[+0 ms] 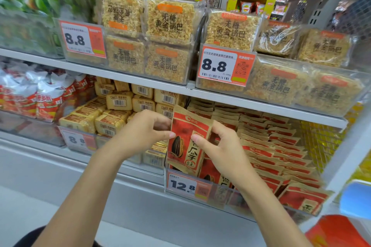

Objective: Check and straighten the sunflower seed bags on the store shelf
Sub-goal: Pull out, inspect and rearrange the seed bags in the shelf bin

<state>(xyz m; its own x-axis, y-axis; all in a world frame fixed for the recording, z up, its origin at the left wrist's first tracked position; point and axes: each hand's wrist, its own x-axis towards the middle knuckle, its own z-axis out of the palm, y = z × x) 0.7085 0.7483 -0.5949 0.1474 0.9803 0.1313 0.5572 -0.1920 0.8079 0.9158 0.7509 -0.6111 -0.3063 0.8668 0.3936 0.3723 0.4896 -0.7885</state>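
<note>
Both hands are holding one red and tan sunflower seed bag (186, 138) upright at the near left end of its row on the lower shelf. The left hand (144, 132) is pinching the bag's left edge, and the right hand (220, 152) is gripping its right edge with the thumb lying on the front. The bag is standing just behind a clear bin front (218, 192) carrying a 12.8 price tag (181, 185). To the right, more sunflower seed bags (271, 142) are lying overlapped in rows running far back. Small yellow snack packs (120, 102) are sitting piled to the left. A white metal shelf board (241, 100) is running above, carrying rice crust packs (168, 24) in clear bins with an 8.8 price tag (218, 65). A wire mesh side panel (321, 142) is closing off the right end.
</note>
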